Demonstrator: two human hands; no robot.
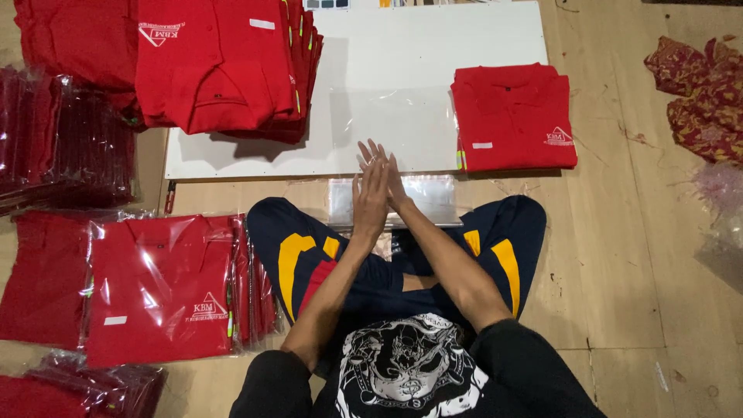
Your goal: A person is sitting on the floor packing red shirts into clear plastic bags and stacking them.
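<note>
My left hand (369,205) and my right hand (397,186) are pressed flat together, palm against palm, fingers straight and pointing away from me. Nothing shows between them. They hover just above a small stack of clear plastic bags (435,197) lying on the floor in front of my crossed legs. Beyond the hands, a single clear bag (395,116) lies flat on a white board (433,46). A folded red polo shirt (515,116) rests on the board's right end, to the right of my hands.
A tall stack of folded red shirts (224,66) covers the board's left end. Bagged red shirts (159,286) lie at my left knee, with more bagged piles (62,139) farther left. A patterned cloth (696,85) lies on the wooden floor at the right.
</note>
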